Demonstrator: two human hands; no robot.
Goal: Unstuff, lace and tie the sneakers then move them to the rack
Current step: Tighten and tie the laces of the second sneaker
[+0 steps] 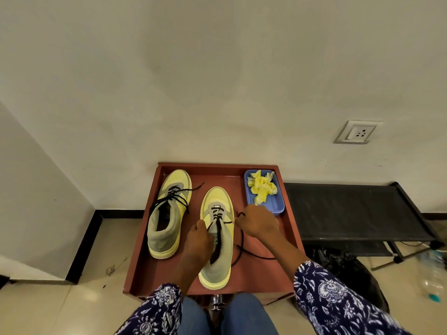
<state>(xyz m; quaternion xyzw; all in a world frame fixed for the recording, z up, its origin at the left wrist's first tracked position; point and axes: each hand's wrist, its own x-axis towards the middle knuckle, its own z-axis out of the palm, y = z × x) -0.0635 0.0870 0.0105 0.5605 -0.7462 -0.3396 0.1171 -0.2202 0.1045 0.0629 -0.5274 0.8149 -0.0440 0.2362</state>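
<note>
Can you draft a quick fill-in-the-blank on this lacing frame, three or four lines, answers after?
1. Both sneakers stand on the red-brown ____.
2. The crumpled yellow paper lies in a ____ tray.
3. The left hand and right hand each pinch the ____ lace of the right sneaker.
4. The black rack holds ____ sneakers, and the left sneaker lies untouched.

Answers: table; blue; black; no

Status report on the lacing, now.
Left hand and right hand each pinch a black lace end on the right sneaker, part laced. Left sneaker laced, untied. Stuffing paper in blue tray. Nothing blocking.
</note>
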